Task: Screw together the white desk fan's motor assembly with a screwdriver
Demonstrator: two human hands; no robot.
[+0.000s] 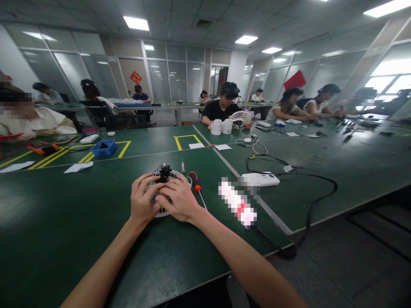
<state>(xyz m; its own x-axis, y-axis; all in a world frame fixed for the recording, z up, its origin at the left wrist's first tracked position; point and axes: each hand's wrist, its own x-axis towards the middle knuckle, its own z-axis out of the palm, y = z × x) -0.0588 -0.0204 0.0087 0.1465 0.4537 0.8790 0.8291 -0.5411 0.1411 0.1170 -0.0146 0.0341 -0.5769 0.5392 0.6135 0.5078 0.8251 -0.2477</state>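
Observation:
My left hand (144, 199) curls around the near left side of a small fan assembly, fingers pressed against its upper part. From the other side my right hand (180, 200) lies over it, its fingers meeting those of the left. The assembly has a round white fan grille (163, 211) resting on the table, with a black motor part (165, 172) standing up from its middle. My fingers hide most of its centre. Just right of my right hand lies a screwdriver with a red and black handle (195, 181). A smaller slim screwdriver (183, 165) lies beyond the grille.
A pixelated, glowing object (237, 205) lies on the green table (80, 239) to the right. Beyond it are a white power strip (260, 179) and a looping black cable (335, 188). At far left stands a blue bin (103, 148). Opposite, a person (224, 102) holds a white fan grille.

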